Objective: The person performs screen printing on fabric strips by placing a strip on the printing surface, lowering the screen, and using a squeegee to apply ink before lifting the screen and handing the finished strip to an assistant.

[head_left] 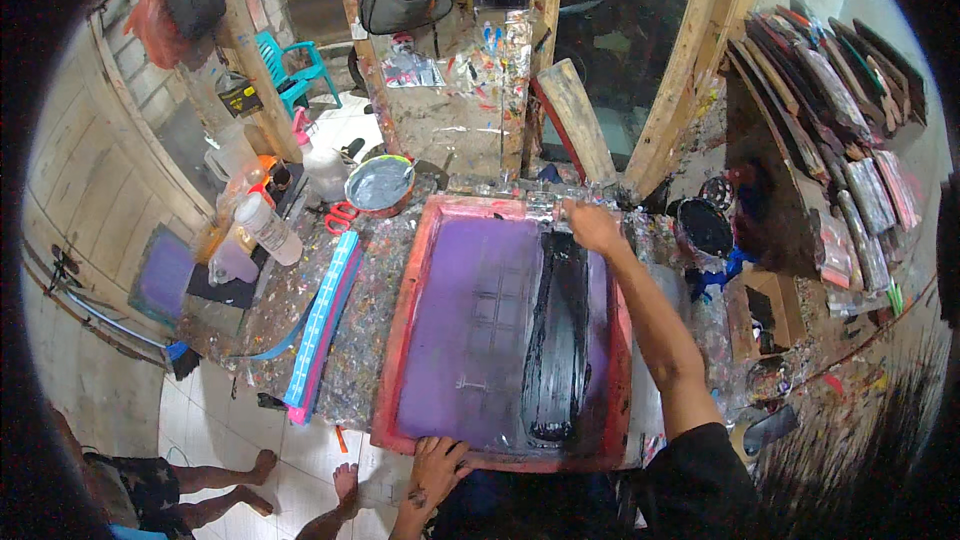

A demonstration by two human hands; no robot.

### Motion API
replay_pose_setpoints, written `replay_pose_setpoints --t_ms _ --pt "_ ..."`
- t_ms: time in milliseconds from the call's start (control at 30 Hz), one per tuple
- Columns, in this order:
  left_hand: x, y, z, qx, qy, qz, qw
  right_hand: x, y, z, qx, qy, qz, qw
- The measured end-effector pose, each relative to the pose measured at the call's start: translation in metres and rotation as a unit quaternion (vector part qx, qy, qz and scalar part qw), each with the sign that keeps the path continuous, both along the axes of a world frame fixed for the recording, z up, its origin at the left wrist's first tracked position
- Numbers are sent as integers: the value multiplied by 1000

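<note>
A screen-printing frame (402, 340) with red wooden sides and purple mesh lies on the worktable. Thick black ink (556, 340) covers a long strip on the right of the mesh, and a faint grid pattern shows beside it. My left hand (436, 468) holds the frame's near edge at the left, fingers bent over the rim. At the far edge, above the ink strip, my right hand (594, 228) is closed with the arm stretched across the frame's right side. What its fingers grip is hidden.
Left on the paint-spotted table (345, 380) lie a blue-and-white strip (322, 320), red scissors (341, 217), bottles (268, 228) and a bowl of grey paste (380, 184). At right stand a black ink tub (704, 228), a cardboard box (780, 315) and racked squeegees (840, 100). Another person's legs (220, 485) show lower left.
</note>
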State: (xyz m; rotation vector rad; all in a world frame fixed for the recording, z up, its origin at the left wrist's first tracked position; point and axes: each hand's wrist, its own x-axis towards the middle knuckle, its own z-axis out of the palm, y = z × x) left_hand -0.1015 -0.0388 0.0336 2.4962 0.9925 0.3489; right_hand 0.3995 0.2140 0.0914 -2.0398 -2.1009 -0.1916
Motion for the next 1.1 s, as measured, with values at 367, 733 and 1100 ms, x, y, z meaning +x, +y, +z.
replay_pose_setpoints --t_ms 367,733,1100 --pt "4 4 21 16 37 -19 999 -125 -217 -9 -89 91 71 989" --pt "16 18 74 70 60 -86 992 -225 -360 8 -21 -7 -35 999" --pt "98 -5 156 121 -135 2 983 -190 -266 222 311 7 15 950"
